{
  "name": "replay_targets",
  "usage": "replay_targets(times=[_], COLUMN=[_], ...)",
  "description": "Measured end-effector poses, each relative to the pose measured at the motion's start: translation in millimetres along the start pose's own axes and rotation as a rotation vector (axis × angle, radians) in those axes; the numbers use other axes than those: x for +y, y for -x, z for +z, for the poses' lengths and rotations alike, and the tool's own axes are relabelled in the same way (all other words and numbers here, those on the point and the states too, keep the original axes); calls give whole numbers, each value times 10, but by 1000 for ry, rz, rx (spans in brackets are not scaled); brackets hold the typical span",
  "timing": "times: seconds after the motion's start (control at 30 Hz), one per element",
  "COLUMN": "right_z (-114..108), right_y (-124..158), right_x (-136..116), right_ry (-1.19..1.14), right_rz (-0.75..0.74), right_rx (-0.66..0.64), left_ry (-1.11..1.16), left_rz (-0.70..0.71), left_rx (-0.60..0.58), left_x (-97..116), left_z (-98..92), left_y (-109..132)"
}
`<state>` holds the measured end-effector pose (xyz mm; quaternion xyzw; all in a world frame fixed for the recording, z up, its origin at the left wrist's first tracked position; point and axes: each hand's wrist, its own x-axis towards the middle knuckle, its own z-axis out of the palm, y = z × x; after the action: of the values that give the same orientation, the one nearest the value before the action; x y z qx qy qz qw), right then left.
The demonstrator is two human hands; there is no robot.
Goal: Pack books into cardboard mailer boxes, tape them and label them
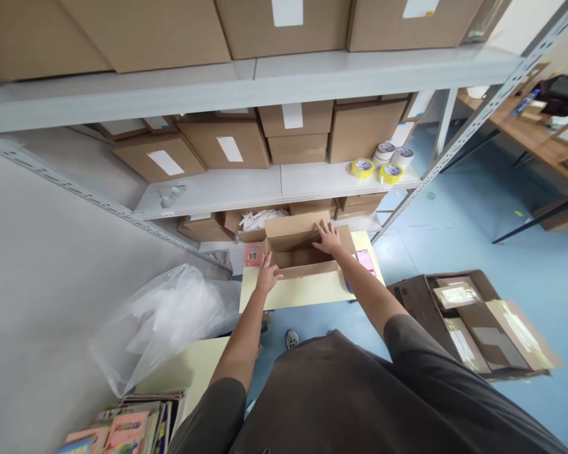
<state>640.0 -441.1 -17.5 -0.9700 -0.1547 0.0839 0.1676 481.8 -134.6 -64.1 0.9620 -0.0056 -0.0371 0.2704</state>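
Observation:
An open cardboard box (307, 271) stands on a small pale yellow table (293, 296) in front of me, its flaps raised or folded outward. No contents show in the visible part of its inside. My left hand (267, 276) touches the box's near left corner, thumb stretched apart from the fingers. At the far right of the box, my right hand (328, 241) rests with spread fingers against the inner side or flap; exactly which is hard to tell. A pink booklet or card (252, 254) lies left of the box, and a phone-like pink-screened thing (366, 261) lies to its right.
A grey metal shelf (208, 192) holds cardboard boxes (224, 145) and several tape rolls (362, 168). A clear plastic bag (180, 309) bulges at left, above books (127, 432). On the blue floor at right stands a large carton (402, 293) with flattened cardboard inside.

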Motion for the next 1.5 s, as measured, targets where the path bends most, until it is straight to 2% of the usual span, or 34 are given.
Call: replay_targets(times=[0.13, 0.37, 0.5, 0.63, 0.83, 1.0, 1.13, 1.23, 1.33, 1.5], right_z=[69, 214, 245, 281, 230, 96, 146, 291, 510, 1026], right_y=[-199, -264, -246, -114, 147, 208, 189, 106, -50, -407], right_x=[103, 134, 227, 317, 165, -183, -654, -1148, -1689, -2466], right_ry=[45, 95, 42, -44, -107, -143, -171, -166, -178, -337], right_rz=[13, 48, -9, -56, -60, -128, -147, -161, -186, -248], right_rx=[-116, -93, -60, 8, 188, 213, 236, 245, 229, 235], left_ry=[-11, -53, -52, -58, -23, -30, 74, 171, 235, 319], left_rz=[-6, -45, -65, -66, -39, 52, 91, 111, 88, -83], left_rx=[40, 39, 2, -55, -89, -80, 43, 169, 256, 351], left_x=[17, 93, 123, 173, 296, 239, -23, -355, -779, -1537], left_z=[72, 58, 32, 17, 18, -106, -248, -384, -575, -901], left_y=[-8, -95, -95, -105, -177, -202, -141, -113, -131, -174])
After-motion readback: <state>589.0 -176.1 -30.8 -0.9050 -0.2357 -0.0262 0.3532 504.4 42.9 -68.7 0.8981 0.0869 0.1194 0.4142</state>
